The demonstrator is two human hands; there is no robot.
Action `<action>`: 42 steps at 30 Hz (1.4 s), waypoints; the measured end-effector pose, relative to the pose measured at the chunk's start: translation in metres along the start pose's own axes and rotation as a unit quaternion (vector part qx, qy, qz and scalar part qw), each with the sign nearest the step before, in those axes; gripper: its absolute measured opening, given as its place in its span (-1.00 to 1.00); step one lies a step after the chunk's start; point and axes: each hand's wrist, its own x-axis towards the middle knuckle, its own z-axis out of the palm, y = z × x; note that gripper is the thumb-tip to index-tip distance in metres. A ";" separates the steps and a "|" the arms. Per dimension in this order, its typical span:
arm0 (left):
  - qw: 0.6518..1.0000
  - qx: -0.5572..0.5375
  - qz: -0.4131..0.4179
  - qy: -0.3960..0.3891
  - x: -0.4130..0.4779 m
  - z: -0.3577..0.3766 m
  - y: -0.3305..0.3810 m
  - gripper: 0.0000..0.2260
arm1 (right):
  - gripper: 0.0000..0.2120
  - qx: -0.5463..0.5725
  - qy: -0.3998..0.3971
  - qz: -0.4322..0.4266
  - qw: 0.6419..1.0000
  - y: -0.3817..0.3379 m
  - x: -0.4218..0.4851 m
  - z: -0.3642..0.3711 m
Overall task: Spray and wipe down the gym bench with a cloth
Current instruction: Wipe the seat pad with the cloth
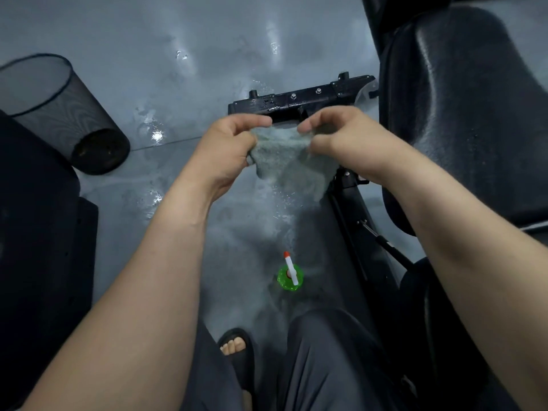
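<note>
A grey-green cloth [292, 164] hangs in mid-air between my two hands, above the floor. My left hand [229, 143] pinches its upper left edge and my right hand [341, 140] pinches its upper right edge. The black padded gym bench [474, 114] stands at the right, its pad shiny. Its black metal foot bar [299, 99] lies on the floor just beyond my hands. A green spray bottle [290, 275] with a white and red nozzle stands upright on the floor below the cloth, near my legs.
A black mesh waste bin [59, 111] stands at the left on the wet grey floor [178, 69]. Dark equipment [38, 232] fills the left edge. My sandalled foot [235, 348] and grey trousers are at the bottom. The bench frame struts [364, 226] run down the right.
</note>
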 end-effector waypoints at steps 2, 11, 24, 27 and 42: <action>0.996 0.084 0.022 -0.017 -0.005 0.002 0.002 -0.63 | -0.60 -0.118 -0.018 -0.005 0.993 0.000 -0.003 -0.001; 0.957 0.270 0.096 -0.039 -0.020 -0.003 0.007 -0.82 | -0.87 -0.189 0.131 -0.126 0.965 0.006 -0.006 -0.019; 0.992 -0.080 0.017 -0.100 -0.033 0.075 0.095 -0.68 | -0.66 0.225 0.064 -0.052 0.971 -0.007 -0.032 -0.043; 0.988 -0.046 -0.020 -0.144 -0.031 0.098 0.125 -0.42 | -0.75 0.222 0.126 -0.103 0.962 -0.003 -0.045 -0.061; 0.961 0.256 -0.042 0.091 0.030 0.228 0.070 -0.61 | -0.89 0.065 0.455 -0.015 0.888 0.051 -0.066 -0.221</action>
